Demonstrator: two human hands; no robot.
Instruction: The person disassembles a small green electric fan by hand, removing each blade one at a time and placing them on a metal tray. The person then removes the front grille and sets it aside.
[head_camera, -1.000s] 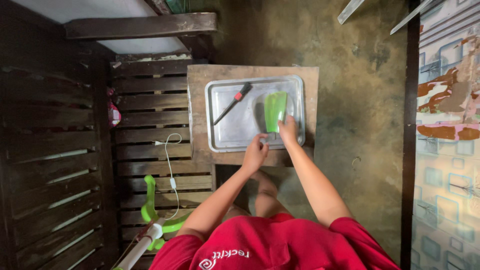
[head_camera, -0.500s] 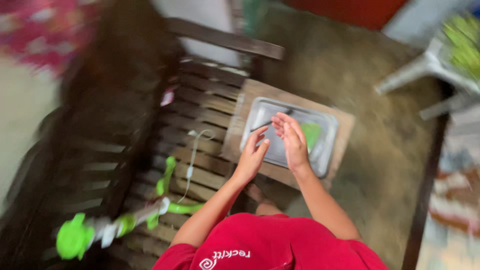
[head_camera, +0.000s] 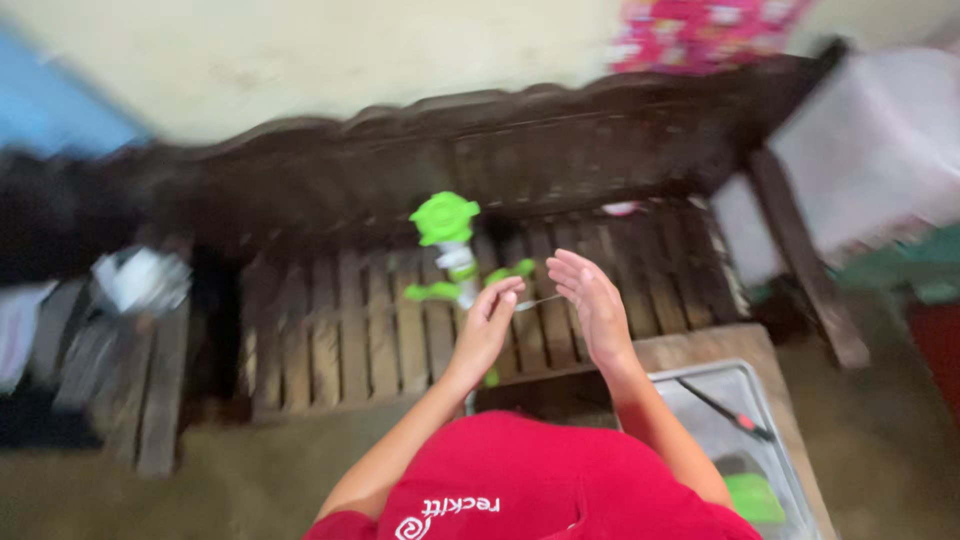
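My left hand (head_camera: 488, 322) and my right hand (head_camera: 590, 300) are raised side by side in front of me, palms turned toward each other, fingers apart and holding nothing. They hover over the slatted seat of a dark wooden bench (head_camera: 350, 320). Just beyond the fingertips a green and white plastic object (head_camera: 447, 245) lies on the bench, with a thin white cable (head_camera: 540, 299) beside it. The view is blurred by motion.
A metal tray (head_camera: 745, 385) sits on a wooden board (head_camera: 690, 350) at lower right, holding a black knife with a red mark (head_camera: 722, 407) and a green item (head_camera: 755, 497). Cloth and clutter lie at the far left (head_camera: 140, 280). A pale wall rises behind the bench.
The view has swung away from the tray toward the bench. Both hands have lifted off the green item and the tray and are now held up, empty, over the bench seat.
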